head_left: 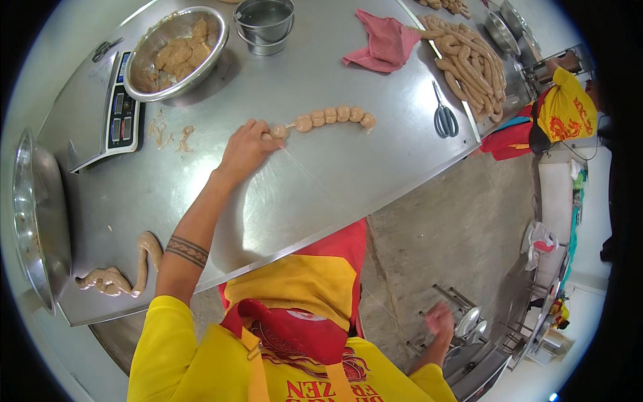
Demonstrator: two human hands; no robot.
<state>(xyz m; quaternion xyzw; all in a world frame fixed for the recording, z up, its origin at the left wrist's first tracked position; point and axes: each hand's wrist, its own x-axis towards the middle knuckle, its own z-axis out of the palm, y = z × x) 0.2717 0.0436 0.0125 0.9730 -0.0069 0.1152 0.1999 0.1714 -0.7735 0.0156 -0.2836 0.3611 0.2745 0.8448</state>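
My left hand (246, 149) is closed round the near end of a chain of small sausages (335, 115) on the steel table. One round link (280, 131) shows at its fingertips, and several more tied links curve away to the right. A thin pale string (315, 179) runs from this link over the table edge towards the lower right. My right hand (440, 319) is out past the table edge, well apart from the left. Its fingers look closed and slightly blurred, with the string leading towards them.
On the steel table (301, 214) are a bowl of meat mix (179, 55), a metal bucket (265, 25), a scale (122, 107), a pink cloth (385, 43), scissors (443, 117) and a sausage pile (469, 63). A loose sausage casing (146, 258) lies at left. A co-worker (566, 107) stands at right.
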